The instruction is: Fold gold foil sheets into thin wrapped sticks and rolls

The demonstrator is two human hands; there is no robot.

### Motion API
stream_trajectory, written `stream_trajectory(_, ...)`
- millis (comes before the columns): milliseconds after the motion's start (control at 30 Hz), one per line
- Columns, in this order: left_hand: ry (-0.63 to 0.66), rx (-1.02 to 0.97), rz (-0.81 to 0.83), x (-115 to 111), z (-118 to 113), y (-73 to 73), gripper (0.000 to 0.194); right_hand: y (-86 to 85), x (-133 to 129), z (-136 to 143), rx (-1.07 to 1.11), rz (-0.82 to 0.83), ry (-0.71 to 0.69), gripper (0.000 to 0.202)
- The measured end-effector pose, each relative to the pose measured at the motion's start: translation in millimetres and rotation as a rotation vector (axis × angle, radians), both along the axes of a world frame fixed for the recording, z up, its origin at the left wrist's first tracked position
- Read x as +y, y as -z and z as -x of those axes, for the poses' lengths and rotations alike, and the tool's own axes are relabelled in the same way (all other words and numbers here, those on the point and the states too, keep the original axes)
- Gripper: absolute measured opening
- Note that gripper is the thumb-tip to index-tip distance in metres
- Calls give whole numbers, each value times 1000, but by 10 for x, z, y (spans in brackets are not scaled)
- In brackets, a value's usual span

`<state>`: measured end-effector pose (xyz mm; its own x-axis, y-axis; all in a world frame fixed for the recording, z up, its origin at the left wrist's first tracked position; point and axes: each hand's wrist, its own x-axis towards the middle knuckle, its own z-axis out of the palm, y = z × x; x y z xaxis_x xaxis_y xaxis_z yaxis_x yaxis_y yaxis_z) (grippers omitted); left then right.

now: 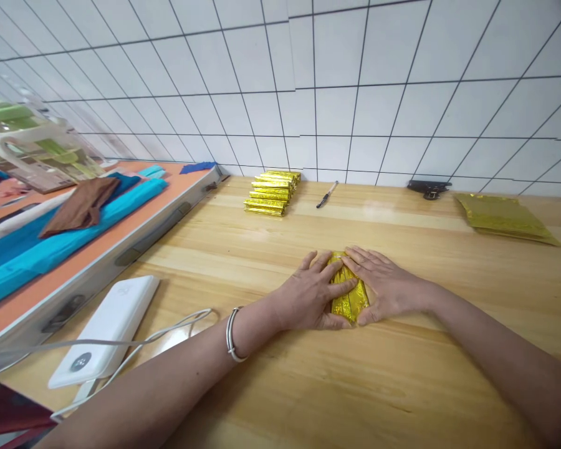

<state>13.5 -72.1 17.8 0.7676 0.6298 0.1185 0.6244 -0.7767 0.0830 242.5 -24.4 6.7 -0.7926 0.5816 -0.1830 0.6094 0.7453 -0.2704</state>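
On the wooden table a small piece of folded gold foil paper (350, 302) lies under my two hands, with crease lines running along its length. My left hand (320, 293) rests on its left side, fingers spread across the foil. From the right, my right hand (383, 284) lies flat along the other edge, fingers stretched out and fingertips close to those of the left. Parts of the paper are hidden beneath the fingers. Farther back, several rolled or folded gold foil pieces (272, 193) lie in a row near the wall.
Behind the row stands a tiled wall (341, 93). A pen (327, 194), a black clip-like object (430, 189) and a stack of flat gold sheets (505, 217) lie toward the back. At left are a white power bank (107, 330) with cables and an orange surface (187, 181) bearing cloth-like pieces.
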Motion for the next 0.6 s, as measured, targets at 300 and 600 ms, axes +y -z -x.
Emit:
stream_trajectory(300,-12,-29,43,17,7,21,80,43,20,-16,15,4,11,119)
stream_trajectory(600,-34,9,63,13,38,57,79,111,14,-31,31,7,33,120)
